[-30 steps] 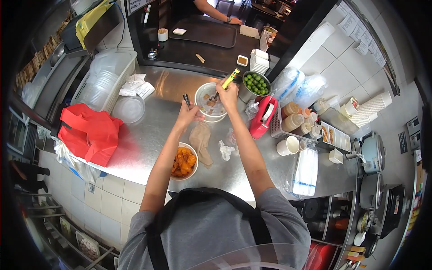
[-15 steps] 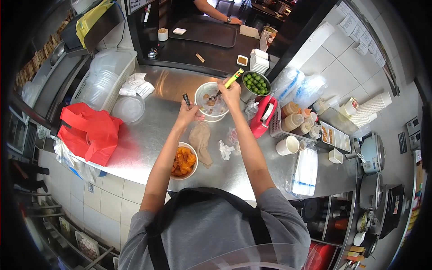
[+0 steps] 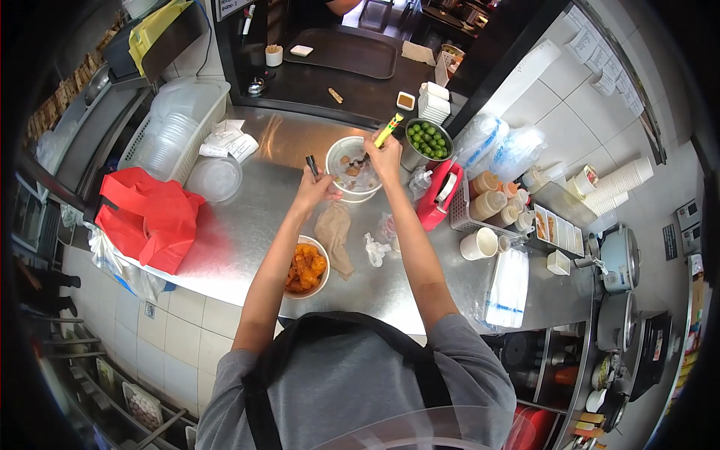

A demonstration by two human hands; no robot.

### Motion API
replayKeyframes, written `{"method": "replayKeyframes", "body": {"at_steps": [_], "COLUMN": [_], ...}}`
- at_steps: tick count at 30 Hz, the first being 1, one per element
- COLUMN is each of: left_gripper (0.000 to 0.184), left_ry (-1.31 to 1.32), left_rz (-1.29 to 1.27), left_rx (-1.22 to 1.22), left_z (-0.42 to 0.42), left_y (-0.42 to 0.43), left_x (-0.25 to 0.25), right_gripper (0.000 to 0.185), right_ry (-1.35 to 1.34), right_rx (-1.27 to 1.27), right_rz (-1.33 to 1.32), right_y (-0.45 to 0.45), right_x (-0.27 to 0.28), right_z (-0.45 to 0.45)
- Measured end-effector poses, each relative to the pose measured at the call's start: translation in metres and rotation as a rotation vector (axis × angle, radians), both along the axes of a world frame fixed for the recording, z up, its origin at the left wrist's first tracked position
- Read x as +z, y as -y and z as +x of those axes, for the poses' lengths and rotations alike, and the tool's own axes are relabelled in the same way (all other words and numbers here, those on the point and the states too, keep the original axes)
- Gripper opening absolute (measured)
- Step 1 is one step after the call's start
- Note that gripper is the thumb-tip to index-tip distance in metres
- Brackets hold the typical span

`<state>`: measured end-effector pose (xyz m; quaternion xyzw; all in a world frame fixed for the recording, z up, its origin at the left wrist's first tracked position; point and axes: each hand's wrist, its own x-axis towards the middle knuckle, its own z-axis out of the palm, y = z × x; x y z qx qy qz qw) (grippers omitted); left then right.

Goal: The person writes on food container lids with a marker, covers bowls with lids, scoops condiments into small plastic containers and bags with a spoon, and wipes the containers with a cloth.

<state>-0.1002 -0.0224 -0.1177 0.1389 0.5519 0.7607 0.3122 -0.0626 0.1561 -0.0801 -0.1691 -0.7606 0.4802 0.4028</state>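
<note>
A white bowl with a clear lid [image 3: 358, 159] stands on the steel counter, with brown pieces showing through the lid. My right hand [image 3: 385, 159] is closed on a yellow marker [image 3: 389, 130], its lower end over the lid. At the bowl's left side, my left hand [image 3: 318, 189] is closed around a black cap [image 3: 311, 163], fingers close to the rim. Nearer my body is a bowl of orange food [image 3: 307, 268], uncovered. Between the two bowls lies a beige cloth [image 3: 334, 236].
Left are a red bag [image 3: 149, 220], a basket of clear containers [image 3: 208, 112] and a round lid [image 3: 215, 180]. Right are a bowl of green limes [image 3: 427, 140], a red tape dispenser [image 3: 440, 196], sauce bottles [image 3: 489, 203] and a paper cup [image 3: 479, 244]. Beyond is a dark tray [image 3: 342, 54].
The marker has tilted slightly to the right since the first frame, along with my right hand. The other person's arm across the counter has drawn back, mostly out of view.
</note>
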Motion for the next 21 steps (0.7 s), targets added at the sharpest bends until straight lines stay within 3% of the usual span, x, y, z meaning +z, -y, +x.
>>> {"method": "replayKeyframes", "body": {"at_steps": [16,19,21], "left_gripper": [0.030,0.027,0.027], "left_ry": [-0.055,-0.634,-0.976], "left_rz": [-0.058,-0.508,-0.601], "left_rx": [0.030,0.107,0.192], "left_z": [0.001,0.006,0.018], "left_y": [0.001,0.006,0.011], "left_x": [0.000,0.013,0.030], "right_gripper": [0.012,0.021,0.028], "right_ry": [0.023,-0.216,-0.246], "right_rx": [-0.100,-0.029,0.125], "right_rz": [0.035,-0.053,-0.277], "right_y": [0.000,-0.002,0.009], "right_x": [0.000,0.003,0.016], "right_z": [0.001,-0.003,-0.001]}}
